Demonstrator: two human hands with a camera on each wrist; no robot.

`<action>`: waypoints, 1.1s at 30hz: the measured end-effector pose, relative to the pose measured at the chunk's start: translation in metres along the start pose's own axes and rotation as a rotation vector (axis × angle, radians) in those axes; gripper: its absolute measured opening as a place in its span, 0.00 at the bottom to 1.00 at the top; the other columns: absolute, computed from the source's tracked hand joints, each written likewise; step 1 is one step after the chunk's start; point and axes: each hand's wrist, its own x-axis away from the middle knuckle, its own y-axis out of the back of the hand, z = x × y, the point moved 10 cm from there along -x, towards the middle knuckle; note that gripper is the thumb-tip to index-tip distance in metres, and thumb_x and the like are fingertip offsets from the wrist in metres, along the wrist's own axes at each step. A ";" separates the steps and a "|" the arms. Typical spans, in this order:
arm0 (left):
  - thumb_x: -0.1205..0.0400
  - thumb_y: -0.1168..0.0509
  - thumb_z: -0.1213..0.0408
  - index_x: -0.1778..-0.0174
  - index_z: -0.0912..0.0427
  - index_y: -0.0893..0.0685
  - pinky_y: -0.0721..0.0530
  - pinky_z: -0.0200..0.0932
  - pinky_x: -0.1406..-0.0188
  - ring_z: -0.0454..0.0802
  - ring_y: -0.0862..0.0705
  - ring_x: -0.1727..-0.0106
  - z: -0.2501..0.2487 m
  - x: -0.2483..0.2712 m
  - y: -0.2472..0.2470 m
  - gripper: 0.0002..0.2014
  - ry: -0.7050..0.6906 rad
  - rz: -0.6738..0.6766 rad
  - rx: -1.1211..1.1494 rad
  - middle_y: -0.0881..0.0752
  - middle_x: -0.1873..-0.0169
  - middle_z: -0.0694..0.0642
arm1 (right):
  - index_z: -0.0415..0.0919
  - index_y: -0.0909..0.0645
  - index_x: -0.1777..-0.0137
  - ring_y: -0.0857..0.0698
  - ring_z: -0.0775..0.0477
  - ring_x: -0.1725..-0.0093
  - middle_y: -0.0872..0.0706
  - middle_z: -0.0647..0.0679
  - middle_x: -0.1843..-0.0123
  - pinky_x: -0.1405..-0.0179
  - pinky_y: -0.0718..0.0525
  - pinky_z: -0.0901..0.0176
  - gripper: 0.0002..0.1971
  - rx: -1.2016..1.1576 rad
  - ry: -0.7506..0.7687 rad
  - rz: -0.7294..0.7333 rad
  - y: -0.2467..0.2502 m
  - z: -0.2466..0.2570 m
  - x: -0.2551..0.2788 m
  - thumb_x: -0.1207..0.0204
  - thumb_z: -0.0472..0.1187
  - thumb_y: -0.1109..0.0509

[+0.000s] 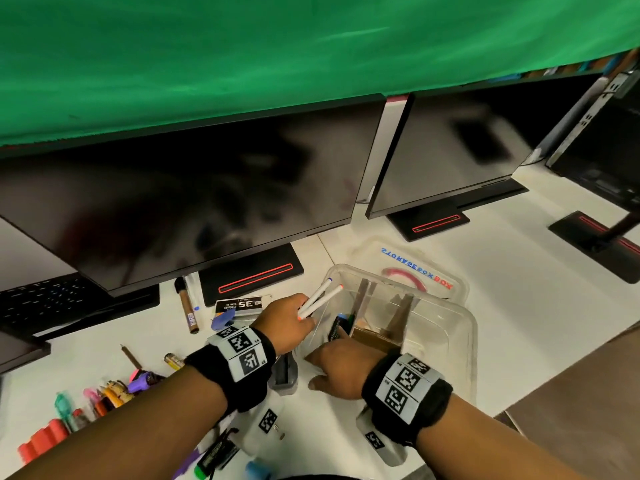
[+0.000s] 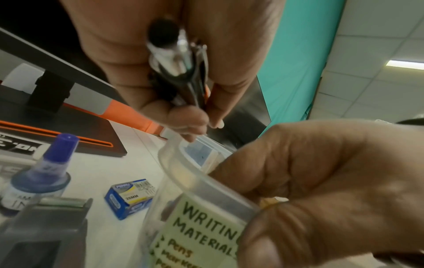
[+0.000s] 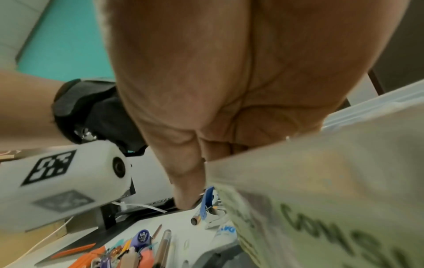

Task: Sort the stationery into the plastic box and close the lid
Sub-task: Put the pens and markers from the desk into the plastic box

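Note:
A clear plastic box [image 1: 462,355] with cardboard dividers stands open on the white desk. Its lid [image 1: 440,271], printed "STORAGE BOX", lies flat behind it. My left hand [image 1: 289,322] grips two white markers [image 1: 320,298], one blue-tipped and one orange-tipped, slanting over the box's left end. In the left wrist view the left hand [image 2: 190,123] also holds a dark pen with a metal clip [image 2: 177,59]. My right hand [image 1: 337,368] grips the box's near left rim [image 2: 181,174], beside a label [image 2: 206,234] reading "WRITING MATERIALS". The right wrist view shows my palm [image 3: 206,90] against the box wall [image 3: 321,181].
Loose stationery lies left of the box: a brown marker [image 1: 189,311], a staples box [image 1: 242,304], highlighters [image 1: 104,396], an ink bottle [image 2: 39,177], a blue clip box [image 2: 130,195], a grey stamp [image 2: 45,234]. Dark monitors on stands [image 1: 252,275] and a keyboard [image 1: 45,303] line the back.

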 end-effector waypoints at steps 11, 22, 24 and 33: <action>0.19 0.39 0.65 0.35 0.55 0.24 0.10 0.55 0.55 0.59 0.11 0.54 -0.023 -0.007 -0.033 0.15 0.028 0.065 0.191 0.14 0.51 0.61 | 0.50 0.26 0.29 0.50 0.40 0.17 0.34 0.47 0.21 0.23 0.56 0.28 0.25 -0.036 -0.034 -0.208 -0.007 -0.035 0.045 0.27 0.49 0.35; 0.17 0.42 0.65 0.30 0.54 0.30 0.10 0.57 0.53 0.61 0.11 0.53 -0.029 -0.025 -0.050 0.18 0.091 0.076 0.207 0.14 0.52 0.62 | 0.45 0.26 0.31 0.40 0.38 0.21 0.19 0.42 0.32 0.32 0.70 0.17 0.21 0.196 -0.049 -0.066 -0.020 -0.020 0.018 0.25 0.44 0.38; 0.17 0.42 0.64 0.27 0.52 0.33 0.11 0.53 0.50 0.59 0.11 0.54 -0.027 -0.027 -0.050 0.21 0.100 0.070 0.173 0.14 0.47 0.62 | 0.47 0.28 0.29 0.45 0.39 0.18 0.25 0.39 0.26 0.35 0.76 0.19 0.23 0.197 -0.048 -0.032 -0.022 -0.018 0.015 0.25 0.44 0.38; 0.17 0.44 0.72 0.18 0.52 0.45 0.30 0.46 0.25 0.56 0.28 0.24 -0.026 -0.032 -0.054 0.31 0.067 0.083 -0.016 0.31 0.23 0.58 | 0.45 0.27 0.30 0.36 0.42 0.22 0.22 0.41 0.30 0.27 0.69 0.21 0.24 0.087 0.029 -0.125 -0.008 -0.012 0.026 0.28 0.44 0.37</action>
